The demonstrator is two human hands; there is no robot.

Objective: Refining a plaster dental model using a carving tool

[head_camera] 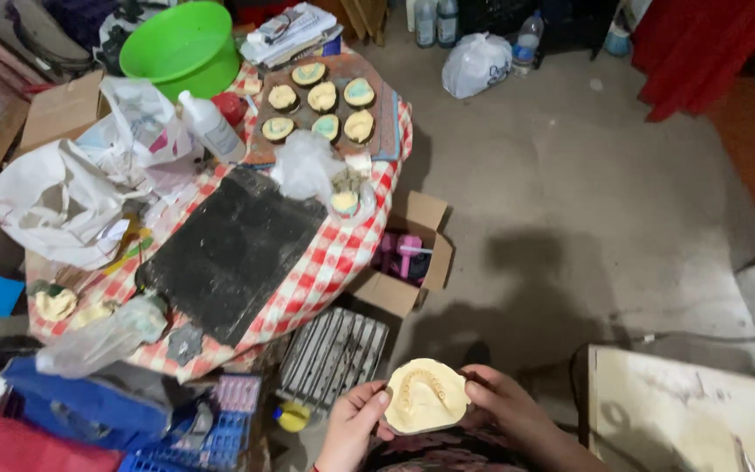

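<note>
At six o'clock below the checked table (342, 253), I grip a pale dental cast (425, 398) between left hand (353, 428) and right hand (509, 406).

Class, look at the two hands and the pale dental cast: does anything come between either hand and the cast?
Nothing visible does. The left hand and the right hand both grip the pale dental cast directly, fingers on its opposite edges, tooth side facing up. The metal rack lies beyond it, apart.

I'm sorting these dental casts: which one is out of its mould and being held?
The pale yellow cast, gripped between the left hand and right hand. The others sit in dark moulds on the table's tray.
</note>
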